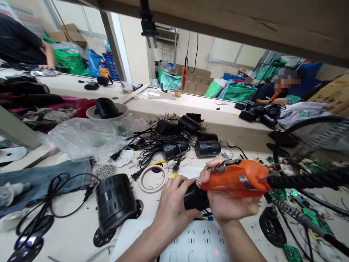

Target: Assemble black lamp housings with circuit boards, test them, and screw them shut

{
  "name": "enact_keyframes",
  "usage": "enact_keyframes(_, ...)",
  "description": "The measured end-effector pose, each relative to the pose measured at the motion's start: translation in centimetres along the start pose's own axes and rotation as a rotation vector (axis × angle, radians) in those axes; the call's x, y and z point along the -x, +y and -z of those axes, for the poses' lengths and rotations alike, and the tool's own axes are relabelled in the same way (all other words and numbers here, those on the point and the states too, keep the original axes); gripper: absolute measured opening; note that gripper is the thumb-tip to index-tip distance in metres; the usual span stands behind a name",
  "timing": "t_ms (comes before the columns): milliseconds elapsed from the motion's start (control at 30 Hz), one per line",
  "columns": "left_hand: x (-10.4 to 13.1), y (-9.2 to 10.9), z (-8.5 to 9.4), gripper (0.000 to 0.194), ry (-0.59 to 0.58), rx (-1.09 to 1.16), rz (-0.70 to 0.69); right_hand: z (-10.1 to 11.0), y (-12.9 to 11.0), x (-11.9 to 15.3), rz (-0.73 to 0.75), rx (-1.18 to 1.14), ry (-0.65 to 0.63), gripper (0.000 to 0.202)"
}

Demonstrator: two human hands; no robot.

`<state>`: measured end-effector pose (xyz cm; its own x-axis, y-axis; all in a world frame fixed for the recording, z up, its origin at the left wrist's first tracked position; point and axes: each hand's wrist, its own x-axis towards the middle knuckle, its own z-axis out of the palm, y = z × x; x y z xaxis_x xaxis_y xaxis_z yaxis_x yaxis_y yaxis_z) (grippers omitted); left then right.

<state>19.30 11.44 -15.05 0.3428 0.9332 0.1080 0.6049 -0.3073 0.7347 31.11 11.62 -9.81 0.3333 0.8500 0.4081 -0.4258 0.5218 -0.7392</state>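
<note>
My left hand (174, 200) grips a black cylindrical housing (194, 196) from its left side, steadying it above a white power strip (196, 245). In my right hand (231, 205) is an orange electric screwdriver (234, 178), its fingers wrapped round the body and lever. The tool lies almost level, its tip pointing left against the housing; the exact contact point is hidden by my hands. A roll of masking tape (141, 182) lies just beyond my left hand. Another black slotted cylinder (116, 202) stands to the left, tilted, with a black cord beside it.
Several black cylinders (207, 148) and tangled cords lie behind my hands. Green circuit boards (293, 253), a soldering iron (308, 220) and cables crowd the right. A plastic bag (81, 140) lies left. A plug (148, 27) hangs overhead. Two people sit across the benches.
</note>
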Motion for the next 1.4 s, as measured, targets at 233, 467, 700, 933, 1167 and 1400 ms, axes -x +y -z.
enact_keyframes(233,-0.1,0.2,0.4,0.069,-0.02,-0.01,-0.02,0.1,0.4,-0.1,-0.028,0.015,-0.017,0.059)
enact_keyframes(467,0.3,0.0,0.9,0.061,-0.022,0.029,-0.049,-0.7,-1.1,-0.3,0.017,0.002,0.066,0.059)
enact_keyframes(700,2.6,-2.8,1.7,0.069,0.068,0.205,0.053,-4.4,-1.6,0.5,0.014,-0.043,-0.05,0.067)
enact_keyframes(933,3.4,-3.2,1.8,0.066,0.049,0.258,0.104,-5.9,0.6,0.5,0.003,0.036,0.009,0.053)
enact_keyframes(1167,3.7,-3.3,1.6,0.068,0.096,0.274,0.041,-5.7,-0.4,0.8,0.003,0.025,-0.004,0.067)
enact_keyframes(1400,1.7,-1.9,3.7,0.025,0.159,0.223,-0.123,-4.4,-1.5,-1.0,0.107,0.065,0.059,0.056)
